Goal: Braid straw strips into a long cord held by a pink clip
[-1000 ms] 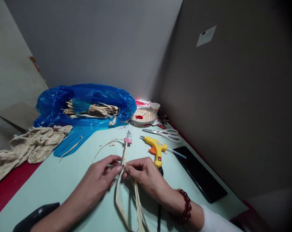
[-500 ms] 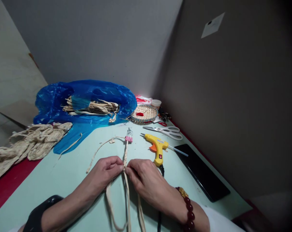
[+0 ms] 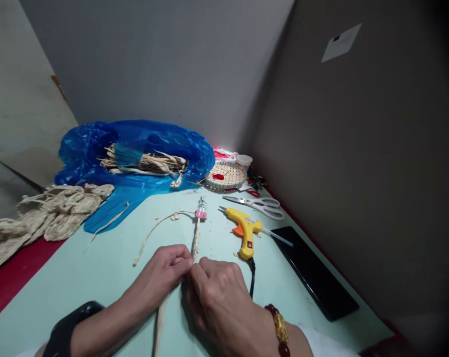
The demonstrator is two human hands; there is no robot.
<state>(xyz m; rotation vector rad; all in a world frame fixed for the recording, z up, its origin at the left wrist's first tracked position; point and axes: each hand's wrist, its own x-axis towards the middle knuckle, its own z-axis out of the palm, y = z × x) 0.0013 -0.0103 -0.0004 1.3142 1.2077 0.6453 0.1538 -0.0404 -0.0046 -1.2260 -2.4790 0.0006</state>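
Note:
A pale braid of flat plant-fibre strands (image 3: pixel 196 239) runs toward me from a pink binder clip (image 3: pixel 201 214) on the table. My left hand (image 3: pixel 170 265) pinches the braid's lower end from the left, thumb against forefinger. Close against it, my right hand (image 3: pixel 219 292) is curled with its back to the camera, gripping the fibre at the same spot. Its fingertips are largely hidden. One loose strand (image 3: pixel 159 322) hangs below my left hand toward the table's near edge. A thin twisted cord (image 3: pixel 150 238) curves left from the clip.
A yellow glue gun (image 3: pixel 246 230), white-handled scissors (image 3: pixel 265 204) and a black tablet-like slab (image 3: pixel 317 277) lie on the right. At the back are a blue plastic bag (image 3: pixel 142 134) of dried fibre and a woven basket (image 3: pixel 231 174). Braided pieces (image 3: pixel 68 208) are piled left.
My right hand has turned over and drawn nearer to me, its fingers curling under. Fewer loose strands show below the hands. The view has shifted slightly.

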